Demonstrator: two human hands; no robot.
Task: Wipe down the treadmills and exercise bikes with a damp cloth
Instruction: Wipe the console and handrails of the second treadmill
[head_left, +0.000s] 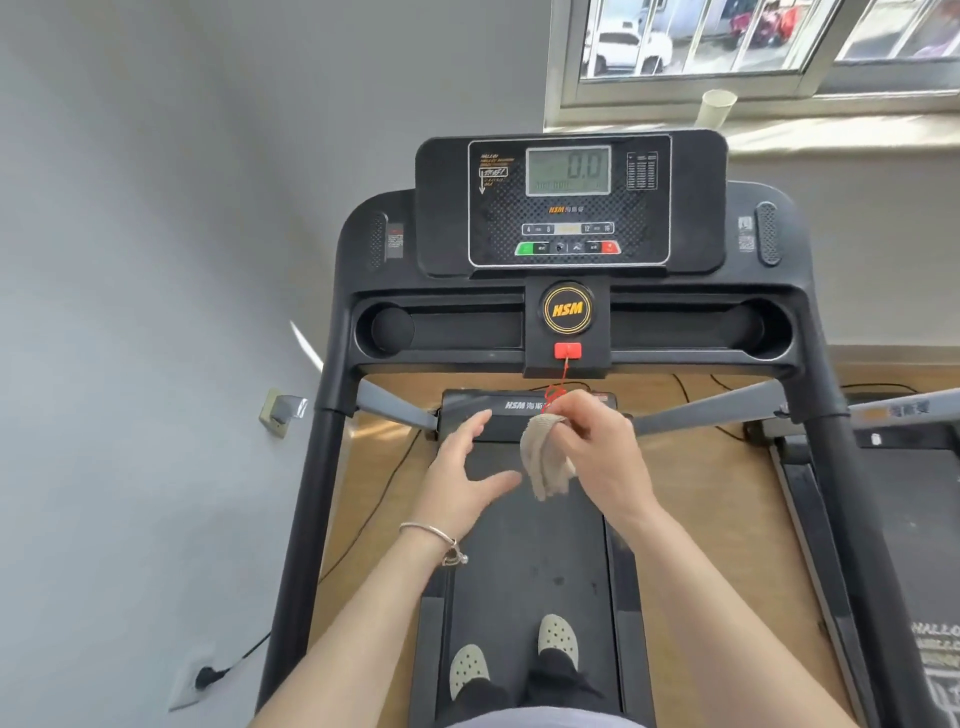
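A person stands on the belt of a black treadmill (530, 551) that fills the middle of the frame. Two pale perforated shoes (558, 636) show near the bottom edge. Both arms reach forward and the hands meet just below centre, in the air over the front end of the belt.

The right hand (608, 452) grips a beige cloth (545, 460) — its fingers are curled round the upper end, and the rest hangs down in a crumpled bunch. The left hand (467, 467) is just beside the cloth on its left, and I cannot tell whether it touches it. Its fingers are straight and slightly spread, holding nothing. A thin silver bracelet (431, 535) circles the left wrist.

The console (569, 208) sits in the upper middle, its grey screen reading 0.0. Under it is a round HSM badge (568, 309), then a red safety key (568, 351) whose red cord drops to just behind the right hand.

A paper cup (717, 106) stands on the windowsill at the upper right. Part of a second treadmill (909, 519) — only its belt and side rail — shows along the right edge. In the lower left a black plug (208, 677) sits in a wall socket.
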